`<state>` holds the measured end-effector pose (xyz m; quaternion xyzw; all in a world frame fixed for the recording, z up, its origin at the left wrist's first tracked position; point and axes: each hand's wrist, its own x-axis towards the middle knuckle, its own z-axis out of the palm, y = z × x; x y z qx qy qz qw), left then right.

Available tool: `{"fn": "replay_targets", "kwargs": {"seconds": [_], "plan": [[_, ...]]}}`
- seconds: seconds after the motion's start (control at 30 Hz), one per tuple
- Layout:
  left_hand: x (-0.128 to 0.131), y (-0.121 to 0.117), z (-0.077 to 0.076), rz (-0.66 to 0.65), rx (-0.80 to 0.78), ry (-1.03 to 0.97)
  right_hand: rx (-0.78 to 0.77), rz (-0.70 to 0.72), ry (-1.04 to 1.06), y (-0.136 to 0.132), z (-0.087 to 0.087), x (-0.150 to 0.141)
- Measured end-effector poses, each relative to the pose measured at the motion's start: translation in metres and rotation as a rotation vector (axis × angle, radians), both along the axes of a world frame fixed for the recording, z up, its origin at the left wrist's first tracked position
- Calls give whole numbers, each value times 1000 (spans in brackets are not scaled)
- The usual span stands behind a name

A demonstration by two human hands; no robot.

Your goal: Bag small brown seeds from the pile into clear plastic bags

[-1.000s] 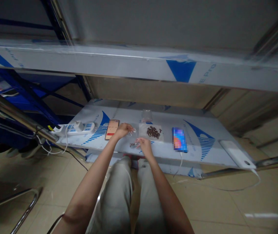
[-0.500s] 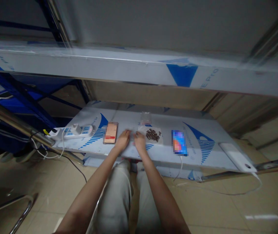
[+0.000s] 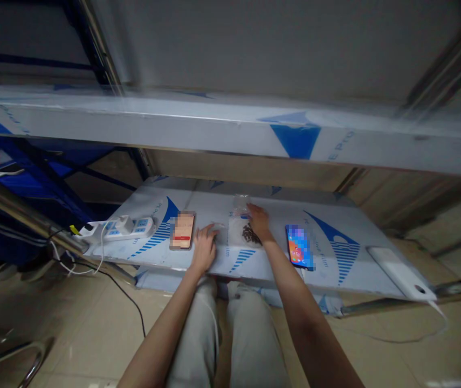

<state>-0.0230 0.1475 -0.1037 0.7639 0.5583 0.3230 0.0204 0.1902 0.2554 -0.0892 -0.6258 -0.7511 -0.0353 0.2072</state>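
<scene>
Stainless shelf (image 3: pixel 214 189) under blue-printed film is carrying, left to right, a white power strip (image 3: pixel 127 227) and a phone (image 3: pixel 182 230), which is sitting at 10 o'clock from the open, empty left hand (image 3: pixel 205 249). That hand is resting near the front edge. A crinkled clear plastic bag (image 3: pixel 237 223) is lying over brown pellets (image 3: pixel 250 234), with the open right hand (image 3: pixel 259 220) touching the bag's right side. A second phone (image 3: pixel 298 247) is lying at that hand's 4 o'clock, and a smooth white power bank (image 3: pixel 400 274) is lying along the right edge.

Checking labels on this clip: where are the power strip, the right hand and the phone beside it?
Power strip (image 3: pixel 130 227): head view, top face.
Right hand (image 3: pixel 257 219): head view, back of hand.
Phone (image 3: pixel 298 247): head view, pixelated screen.
</scene>
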Motion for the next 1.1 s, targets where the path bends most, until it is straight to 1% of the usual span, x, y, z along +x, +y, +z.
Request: {"fn": "replay_targets", "kwargs": {"seconds": [0.1,0.2,0.4,0.53,0.63,0.7,0.77,0.9,0.93,1.0,1.07,1.1], "plan": [[6,-1,-7,0,25,-80,-82,18,-168,17,5,-12],[5,2,-11,-17,29,-139,-129,31,-279,25,6,-15],[2,5,-13,-15,-1,-210,-33,161,-329,21,-2,-11],[1,4,-18,-32,-10,-230,-101,148,-382,20,-8,-11],[1,4,-19,-44,-15,-248,-96,133,-384,22,-10,-11],[0,4,-19,-46,-24,-257,-80,105,-342,22,-11,-11],[0,4,-18,-46,-31,-264,-78,53,-249,24,-12,-10],[1,4,-16,-44,-35,-292,-70,-2,45,29,-14,-6],[2,4,-15,-43,-35,-304,-40,-20,126,29,-12,-5],[6,4,-11,-35,-36,-342,75,-83,285,25,-6,-6],[10,3,-5,-18,-48,-407,224,-106,419,10,4,-12],[13,3,-1,-12,-59,-445,290,-81,464,-2,9,-17]]}}
